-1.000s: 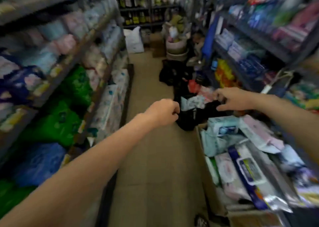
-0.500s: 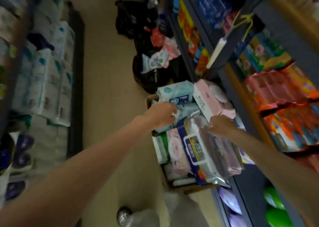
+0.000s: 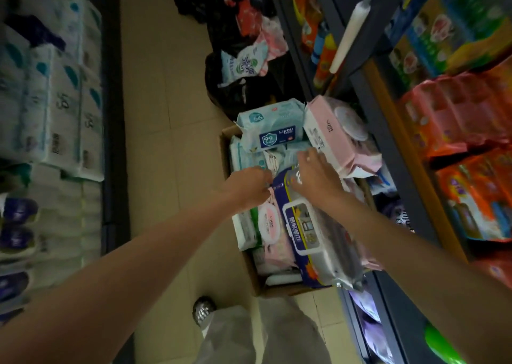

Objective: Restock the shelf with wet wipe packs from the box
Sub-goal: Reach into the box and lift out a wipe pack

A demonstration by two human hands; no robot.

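Note:
An open cardboard box [image 3: 253,278] stands on the floor against the right-hand shelf [image 3: 399,153], filled with wet wipe packs. A big silver and navy pack [image 3: 318,242] lies on top. Behind it sit a light blue pack [image 3: 273,127] and a pink pack [image 3: 338,136]. A small pink-lidded pack [image 3: 270,222] lies at the left. My right hand [image 3: 315,179] rests on the far end of the silver and navy pack, fingers spread. My left hand [image 3: 249,188] is curled at that pack's far left corner; its grip is hidden.
Orange and red packets [image 3: 457,120] fill the right shelf. Black bags [image 3: 243,86] with loose packs lie on the floor beyond the box. White paper-roll bundles [image 3: 55,100] line the left shelving. My shoe [image 3: 203,309] and grey trouser leg [image 3: 249,338] are just in front of the box.
My view has swung down from the aisle to the box. Both hands came down onto the packs; the right hand slid left onto the far end of the silver and navy pack.

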